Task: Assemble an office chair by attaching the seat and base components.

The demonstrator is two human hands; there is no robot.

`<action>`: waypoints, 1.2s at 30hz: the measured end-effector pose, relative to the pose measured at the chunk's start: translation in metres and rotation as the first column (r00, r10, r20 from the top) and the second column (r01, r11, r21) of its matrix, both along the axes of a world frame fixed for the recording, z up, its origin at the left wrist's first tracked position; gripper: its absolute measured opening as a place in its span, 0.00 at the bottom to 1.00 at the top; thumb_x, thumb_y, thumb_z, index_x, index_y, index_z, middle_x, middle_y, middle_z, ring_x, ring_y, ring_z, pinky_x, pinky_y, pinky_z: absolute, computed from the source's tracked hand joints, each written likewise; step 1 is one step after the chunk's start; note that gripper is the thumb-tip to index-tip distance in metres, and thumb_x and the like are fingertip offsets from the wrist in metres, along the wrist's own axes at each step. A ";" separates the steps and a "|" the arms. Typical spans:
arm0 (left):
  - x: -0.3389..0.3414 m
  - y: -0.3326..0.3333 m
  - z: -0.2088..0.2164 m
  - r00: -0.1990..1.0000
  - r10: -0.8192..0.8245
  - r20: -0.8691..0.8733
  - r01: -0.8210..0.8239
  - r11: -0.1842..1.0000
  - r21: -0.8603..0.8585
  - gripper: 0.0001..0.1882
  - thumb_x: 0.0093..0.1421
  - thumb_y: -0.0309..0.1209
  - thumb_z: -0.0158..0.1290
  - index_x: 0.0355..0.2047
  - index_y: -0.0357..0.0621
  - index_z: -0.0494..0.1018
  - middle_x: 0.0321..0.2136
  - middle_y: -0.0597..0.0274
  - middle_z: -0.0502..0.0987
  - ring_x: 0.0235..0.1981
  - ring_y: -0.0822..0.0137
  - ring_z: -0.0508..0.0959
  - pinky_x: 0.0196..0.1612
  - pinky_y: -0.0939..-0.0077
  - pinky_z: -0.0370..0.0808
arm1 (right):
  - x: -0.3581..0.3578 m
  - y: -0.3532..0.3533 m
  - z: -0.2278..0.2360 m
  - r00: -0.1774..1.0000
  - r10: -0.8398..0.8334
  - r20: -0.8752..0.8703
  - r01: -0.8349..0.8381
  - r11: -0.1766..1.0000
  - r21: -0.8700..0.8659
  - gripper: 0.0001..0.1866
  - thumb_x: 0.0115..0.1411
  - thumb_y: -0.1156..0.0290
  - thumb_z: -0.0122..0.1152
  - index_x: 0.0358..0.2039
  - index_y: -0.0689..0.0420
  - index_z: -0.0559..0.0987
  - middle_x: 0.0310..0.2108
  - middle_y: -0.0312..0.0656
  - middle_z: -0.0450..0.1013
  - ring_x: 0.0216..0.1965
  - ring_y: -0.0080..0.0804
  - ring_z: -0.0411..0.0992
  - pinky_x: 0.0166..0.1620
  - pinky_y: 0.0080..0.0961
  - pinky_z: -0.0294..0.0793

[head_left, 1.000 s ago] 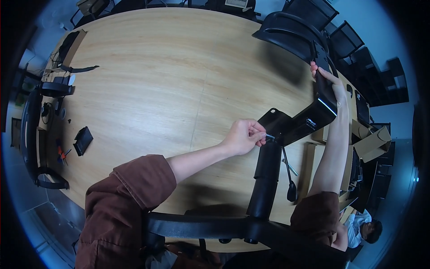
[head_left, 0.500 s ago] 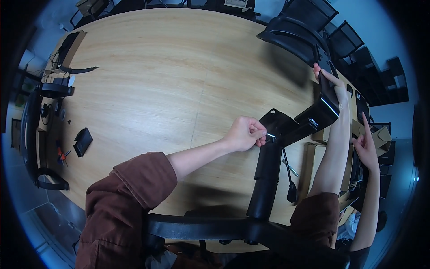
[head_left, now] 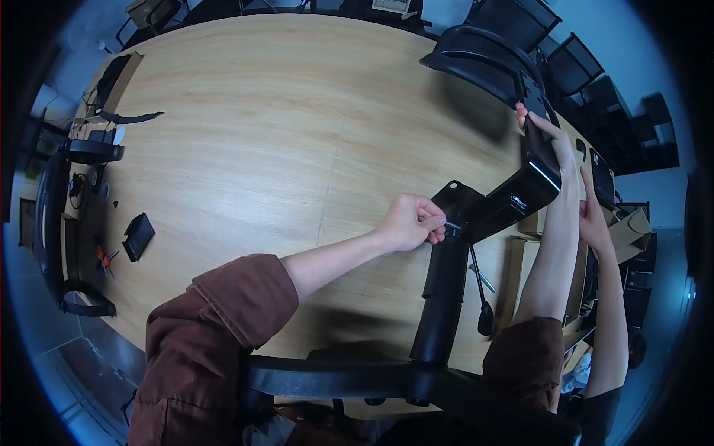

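Two hands work on a stiff, probably heavy black office-chair mechanism (head_left: 513, 201) above the wooden table (head_left: 245, 134): left hand (head_left: 411, 221) pinches a small screw, right hand (head_left: 547, 137) clamps the plate's far end.

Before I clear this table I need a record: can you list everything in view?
Wooden table: one, light wood, oval, fills the view.
Chair mechanism bracket: one, black, over the table's right edge, under the right hand.
Chair gas column: one, black, running from the bracket down to the chair base.
Chair base: one, black, bottom centre.
Small black part: one, left side of the table.
Armrest piece: one, black, far left.
Cardboard boxes: tan, right edge.
Office chairs: several, black, top right.
Another person's hand: one, right edge.
Left hand: pinching a small thing at the bracket.
Right hand: resting on the bracket's upper end.
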State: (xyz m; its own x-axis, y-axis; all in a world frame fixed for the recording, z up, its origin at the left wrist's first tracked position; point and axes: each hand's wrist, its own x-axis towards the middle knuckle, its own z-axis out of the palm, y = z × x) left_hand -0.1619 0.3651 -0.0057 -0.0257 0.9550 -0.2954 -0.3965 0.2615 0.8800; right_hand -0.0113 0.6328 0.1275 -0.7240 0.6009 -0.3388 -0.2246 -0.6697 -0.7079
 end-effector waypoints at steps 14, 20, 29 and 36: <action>0.002 -0.003 0.002 0.959 0.096 -0.268 -0.041 0.978 0.203 0.04 0.61 0.21 0.56 0.29 0.31 0.77 0.22 0.59 0.80 0.23 0.76 0.79 0.26 0.82 0.77 | 0.017 0.036 -0.027 0.996 0.086 -0.004 -0.084 0.979 0.186 0.19 0.64 0.82 0.53 0.54 0.75 0.65 0.48 0.49 0.69 0.48 0.30 0.73 0.54 0.21 0.73; -0.005 -0.002 0.006 0.955 -0.005 -0.296 0.044 0.991 0.126 0.06 0.62 0.23 0.56 0.29 0.32 0.78 0.21 0.60 0.80 0.21 0.77 0.78 0.25 0.82 0.76 | 0.019 0.019 -0.013 0.993 -0.064 0.098 0.049 0.988 0.149 0.18 0.63 0.80 0.55 0.52 0.75 0.68 0.47 0.49 0.72 0.48 0.30 0.74 0.54 0.20 0.74; -0.006 0.005 0.011 0.976 -0.056 -0.208 0.069 0.996 0.057 0.08 0.63 0.26 0.56 0.29 0.34 0.77 0.20 0.61 0.79 0.19 0.78 0.76 0.23 0.83 0.73 | 0.014 0.014 -0.007 1.000 0.005 -0.006 -0.004 0.999 0.054 0.20 0.64 0.82 0.53 0.55 0.76 0.64 0.48 0.50 0.69 0.49 0.30 0.73 0.56 0.23 0.73; 0.001 0.006 0.007 0.960 0.009 -0.280 0.039 0.986 0.164 0.08 0.62 0.26 0.57 0.28 0.34 0.76 0.21 0.60 0.80 0.20 0.77 0.77 0.23 0.83 0.74 | 0.009 0.014 -0.007 0.997 0.007 0.074 -0.016 0.994 0.113 0.20 0.64 0.81 0.53 0.55 0.75 0.66 0.48 0.50 0.70 0.50 0.32 0.73 0.56 0.24 0.73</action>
